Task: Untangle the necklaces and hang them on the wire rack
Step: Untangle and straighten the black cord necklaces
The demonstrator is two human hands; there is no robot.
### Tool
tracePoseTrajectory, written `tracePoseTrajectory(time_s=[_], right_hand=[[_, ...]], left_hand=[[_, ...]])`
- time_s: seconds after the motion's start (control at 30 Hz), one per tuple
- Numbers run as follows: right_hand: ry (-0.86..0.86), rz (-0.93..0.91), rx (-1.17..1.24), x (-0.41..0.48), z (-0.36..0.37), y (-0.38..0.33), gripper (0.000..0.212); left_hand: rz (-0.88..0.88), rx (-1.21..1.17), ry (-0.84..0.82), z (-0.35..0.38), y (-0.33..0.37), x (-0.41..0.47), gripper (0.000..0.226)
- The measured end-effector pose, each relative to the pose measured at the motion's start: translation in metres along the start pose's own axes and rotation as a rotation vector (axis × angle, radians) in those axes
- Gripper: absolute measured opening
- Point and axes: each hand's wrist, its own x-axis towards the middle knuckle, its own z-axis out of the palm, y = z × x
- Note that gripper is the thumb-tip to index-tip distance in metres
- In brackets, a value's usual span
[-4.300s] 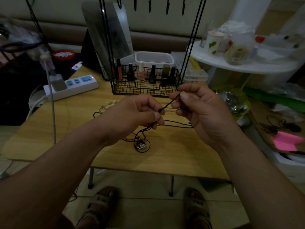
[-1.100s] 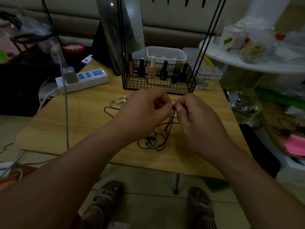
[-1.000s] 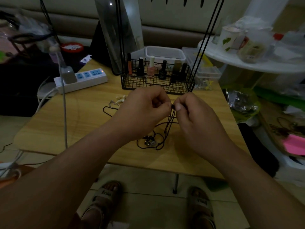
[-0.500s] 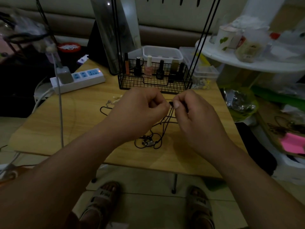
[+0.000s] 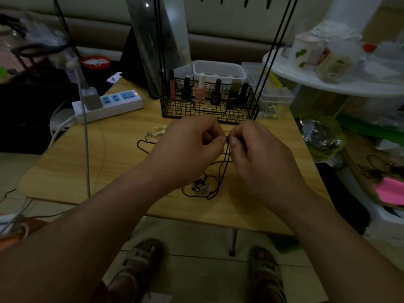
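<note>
Free passage, as I see it: left part of light wooden tabletop [image 5: 113,167]; obstacles: black wire rack with bottle-filled basket [image 5: 175,108] at rear; white plastic power strip [image 5: 113,106] rear-left; thin grey hanging cable [image 5: 86,149] crossing left edge.

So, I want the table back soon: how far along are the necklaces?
Nothing looks done: the rack hooks in view are bare. In hand: the left hand and right hand pinch a black cord, its pendant on the table. Left: freeing it, the chain nearby, and hanging both.

Left hand [image 5: 190,145] and right hand [image 5: 260,156] close together, both pinching black cord [image 5: 226,159], forearms converging
</note>
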Motion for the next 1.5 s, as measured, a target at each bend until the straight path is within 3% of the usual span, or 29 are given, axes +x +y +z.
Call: tracePoseTrajectory(time_s=[0.4, 1.17, 1.33, 1.5], right_hand=[[0.008, 0.005, 0.102, 0.0, -0.003, 0.002, 0.005], [-0.047, -0.083, 0.102, -0.001, -0.012, 0.008, 0.001], [-0.06, -0.051, 0.227, -0.001, -0.015, 0.006, 0.004], [-0.019, 0.156, 0.526, 0.001, -0.018, 0.003, 0.009]], left_hand=[[0.026, -0.065, -0.003, -0.001, -0.005, 0.005, 0.009], [0.164, 0.126, -0.051, -0.001, -0.006, 0.003, 0.004], [0.114, -0.004, -0.101, -0.003, -0.004, 0.004, 0.01], [-0.027, -0.25, -0.111, -0.009, -0.002, 0.009, 0.006]])
